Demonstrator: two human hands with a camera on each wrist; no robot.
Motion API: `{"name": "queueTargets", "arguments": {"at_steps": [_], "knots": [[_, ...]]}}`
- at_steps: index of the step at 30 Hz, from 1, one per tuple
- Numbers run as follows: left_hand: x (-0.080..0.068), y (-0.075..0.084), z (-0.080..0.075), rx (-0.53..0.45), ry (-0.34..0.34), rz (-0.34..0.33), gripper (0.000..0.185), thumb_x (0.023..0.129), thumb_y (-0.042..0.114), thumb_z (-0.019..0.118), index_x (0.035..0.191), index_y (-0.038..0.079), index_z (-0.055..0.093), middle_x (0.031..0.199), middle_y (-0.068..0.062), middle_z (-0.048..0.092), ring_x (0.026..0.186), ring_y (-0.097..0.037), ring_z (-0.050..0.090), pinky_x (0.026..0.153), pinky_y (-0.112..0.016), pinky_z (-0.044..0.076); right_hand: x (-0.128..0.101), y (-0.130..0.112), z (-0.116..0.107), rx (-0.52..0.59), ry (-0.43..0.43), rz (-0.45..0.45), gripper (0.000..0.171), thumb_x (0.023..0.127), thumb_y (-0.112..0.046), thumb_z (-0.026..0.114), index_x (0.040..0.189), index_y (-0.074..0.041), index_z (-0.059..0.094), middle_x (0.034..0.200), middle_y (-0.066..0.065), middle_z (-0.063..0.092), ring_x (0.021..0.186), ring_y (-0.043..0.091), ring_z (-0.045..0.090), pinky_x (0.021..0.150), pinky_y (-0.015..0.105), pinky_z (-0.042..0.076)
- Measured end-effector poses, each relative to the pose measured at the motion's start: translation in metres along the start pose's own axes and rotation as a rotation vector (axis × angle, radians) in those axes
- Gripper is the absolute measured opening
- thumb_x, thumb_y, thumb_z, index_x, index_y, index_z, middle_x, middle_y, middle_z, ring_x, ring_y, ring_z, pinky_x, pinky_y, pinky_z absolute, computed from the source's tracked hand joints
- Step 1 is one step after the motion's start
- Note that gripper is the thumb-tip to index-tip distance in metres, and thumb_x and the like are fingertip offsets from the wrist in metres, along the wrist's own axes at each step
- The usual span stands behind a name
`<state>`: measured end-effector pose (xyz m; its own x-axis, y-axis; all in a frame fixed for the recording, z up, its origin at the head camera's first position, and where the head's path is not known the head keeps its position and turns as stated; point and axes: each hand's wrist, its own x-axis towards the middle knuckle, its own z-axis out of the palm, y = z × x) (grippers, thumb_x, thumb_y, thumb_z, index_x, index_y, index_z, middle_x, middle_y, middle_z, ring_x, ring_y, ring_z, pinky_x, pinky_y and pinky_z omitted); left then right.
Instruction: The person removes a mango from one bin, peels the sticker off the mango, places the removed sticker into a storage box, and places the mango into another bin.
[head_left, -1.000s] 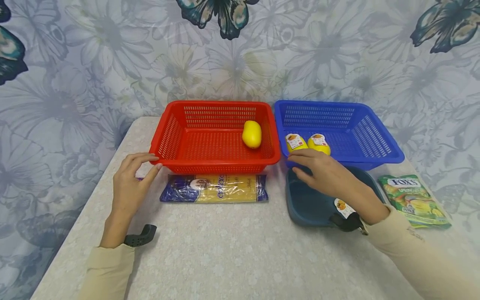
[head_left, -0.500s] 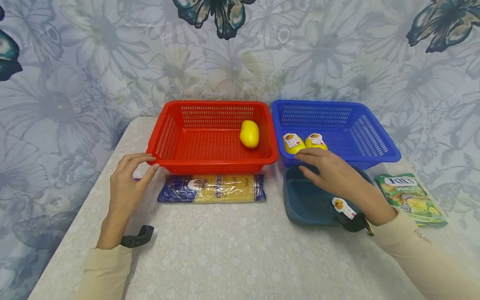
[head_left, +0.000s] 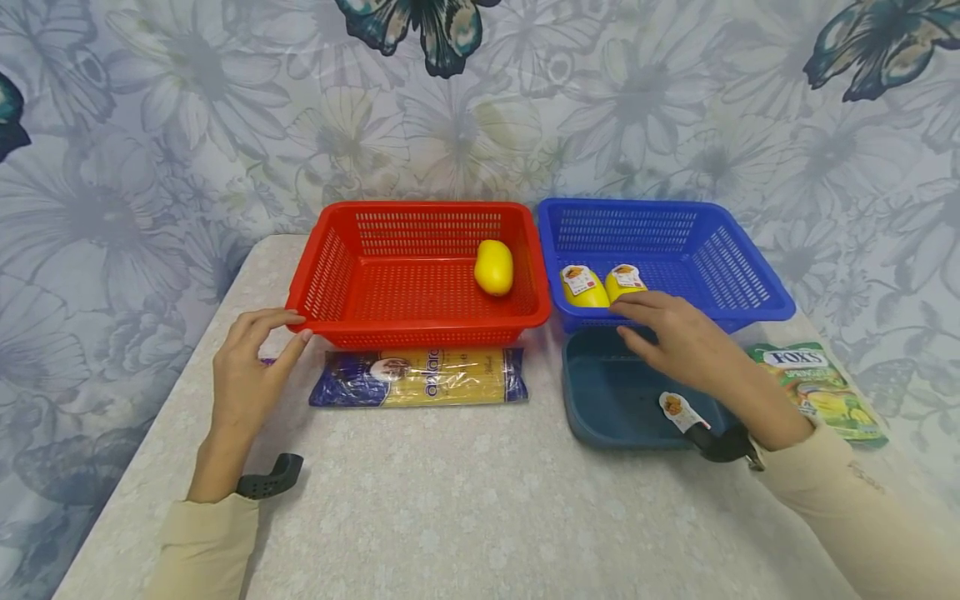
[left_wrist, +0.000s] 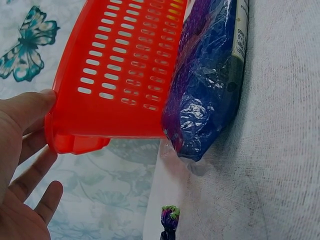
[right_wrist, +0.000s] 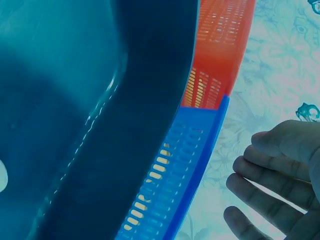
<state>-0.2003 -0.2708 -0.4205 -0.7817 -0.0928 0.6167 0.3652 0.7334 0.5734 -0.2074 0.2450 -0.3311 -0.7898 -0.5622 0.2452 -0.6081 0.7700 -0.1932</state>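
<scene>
One hand (head_left: pixel 243 367), the left, pinches the red basket (head_left: pixel 423 327); the right hand (head_left: pixel 684 337) hovers, loosely spread.

The red basket (head_left: pixel 405 287), of plastic with slotted walls, stands upright left of the middle of the frame, and the left hand (head_left: pixel 247 367) pinches its front left corner. One yellow oval fruit (head_left: pixel 493 268) lies inside, near its right wall. The blue basket (head_left: pixel 678 279), also slotted, stands just to the right, with two labelled yellow fruits (head_left: pixel 590 295) at its front left. The right hand (head_left: pixel 686 342) hovers above the dark teal tub (head_left: pixel 615 408), near the blue rim.
</scene>
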Motion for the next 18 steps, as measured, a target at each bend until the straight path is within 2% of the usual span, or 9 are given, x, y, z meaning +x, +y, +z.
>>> {"name": "queueTargets", "arguments": {"at_steps": [14, 18], "knots": [[0.000, 0.000, 0.000, -0.004, 0.004, -0.010, 0.032, 0.083, 0.009, 0.082, 0.113, 0.007, 0.074, 0.122, -0.011, 0.065, 0.119, -0.033, 0.057, 0.105, -0.053, 0.043, -0.016, 0.012, -0.007, -0.034, 0.023, 0.037, 0.034, 0.092, -0.008, 0.070, 0.124, 0.001, 0.067, 0.126, 0.021, 0.064, 0.116, 0.040, 0.059, 0.096, 0.059, 0.048], [-0.001, 0.000, 0.000, -0.004, 0.006, -0.001, 0.031, 0.083, 0.009, 0.082, 0.113, 0.006, 0.073, 0.121, -0.012, 0.065, 0.119, -0.033, 0.057, 0.105, -0.053, 0.043, -0.022, 0.017, -0.008, -0.056, 0.053, 0.033, 0.032, 0.091, -0.007, 0.071, 0.122, 0.001, 0.069, 0.123, 0.021, 0.065, 0.114, 0.040, 0.060, 0.094, 0.059, 0.049]]}}
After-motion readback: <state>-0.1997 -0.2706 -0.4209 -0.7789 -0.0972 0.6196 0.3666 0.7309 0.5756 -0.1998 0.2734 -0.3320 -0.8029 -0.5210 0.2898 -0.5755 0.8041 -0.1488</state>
